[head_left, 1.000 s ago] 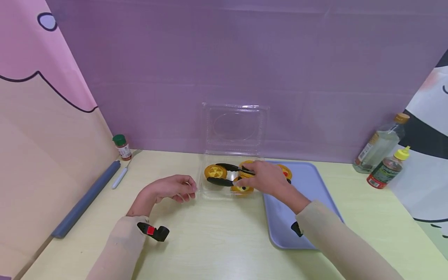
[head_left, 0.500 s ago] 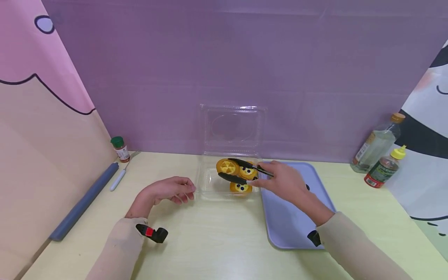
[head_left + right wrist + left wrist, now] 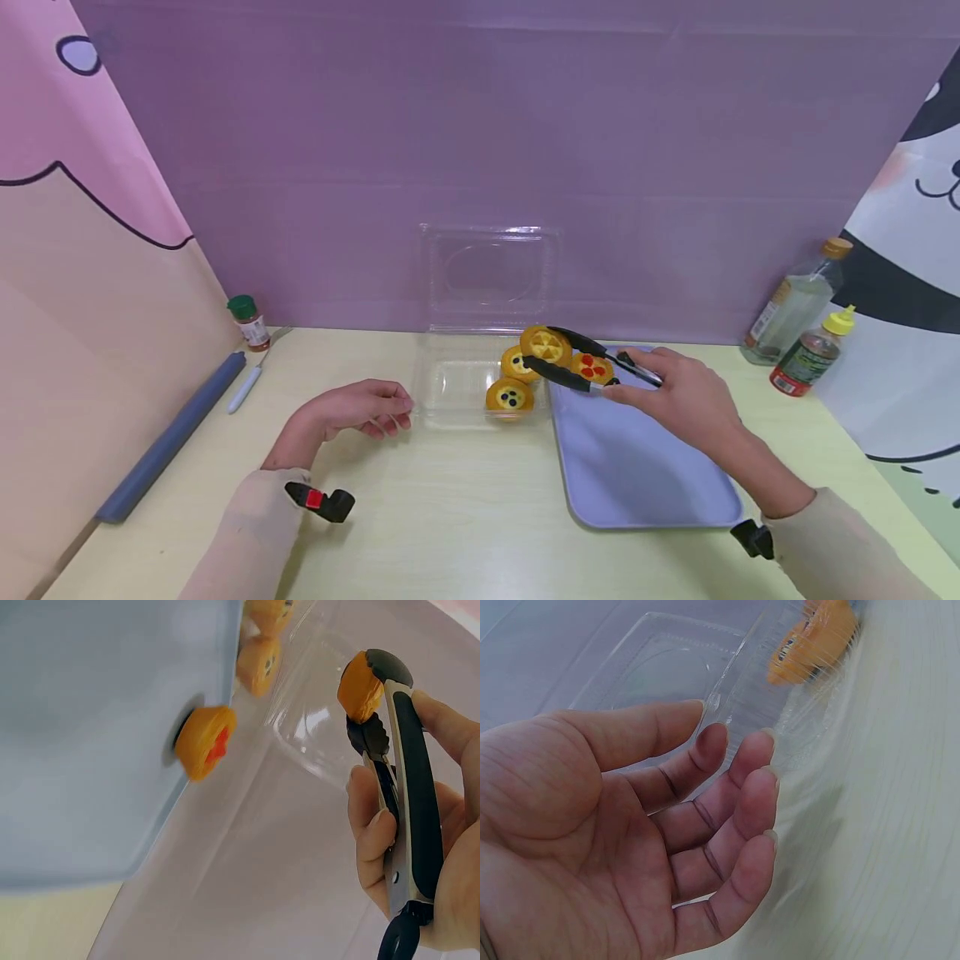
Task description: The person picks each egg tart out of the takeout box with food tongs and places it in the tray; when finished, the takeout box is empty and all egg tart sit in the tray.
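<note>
fingers of the right hand (image 3: 684,402) grip tongs (image 3: 421,802) clasping a tart (image 3: 545,343); the left hand (image 3: 356,409) curves loosely.

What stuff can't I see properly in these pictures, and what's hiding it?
Head view: writing on the green-lidded jar is too small to read.
Head view: part of the held tart hides behind the tongs.
Left wrist view: a dotted tart looks blurry through the clear box.
Right wrist view: the tray is cut off by the left and top edges, the right hand by the right edge.
</note>
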`<state>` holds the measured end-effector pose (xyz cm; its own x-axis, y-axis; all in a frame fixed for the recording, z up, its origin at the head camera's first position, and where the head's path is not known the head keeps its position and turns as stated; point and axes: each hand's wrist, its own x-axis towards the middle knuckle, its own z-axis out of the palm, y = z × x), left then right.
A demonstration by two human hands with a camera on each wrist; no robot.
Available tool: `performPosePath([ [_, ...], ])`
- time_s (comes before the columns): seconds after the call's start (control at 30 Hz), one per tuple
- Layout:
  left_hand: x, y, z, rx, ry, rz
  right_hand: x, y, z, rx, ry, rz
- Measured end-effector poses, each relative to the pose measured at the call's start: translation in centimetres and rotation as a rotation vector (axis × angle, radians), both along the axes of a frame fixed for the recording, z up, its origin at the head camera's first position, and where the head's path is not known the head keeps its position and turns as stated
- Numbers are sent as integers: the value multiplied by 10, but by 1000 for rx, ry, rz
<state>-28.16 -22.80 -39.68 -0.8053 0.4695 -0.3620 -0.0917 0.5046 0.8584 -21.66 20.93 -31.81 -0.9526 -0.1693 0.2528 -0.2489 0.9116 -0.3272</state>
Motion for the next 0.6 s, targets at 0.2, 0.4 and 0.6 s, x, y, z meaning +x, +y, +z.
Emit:
performPosePath([
  [0.2, 1, 1, 0, 2, 6, 0, 14, 25, 0, 6, 35, -38],
  [0.4, 1, 2, 2, 8, 8, 1, 22, 47, -1, 40, 11, -72],
  [0.6, 0, 1, 1, 13, 7, 6, 21, 63, -3, 73, -13, -106],
])
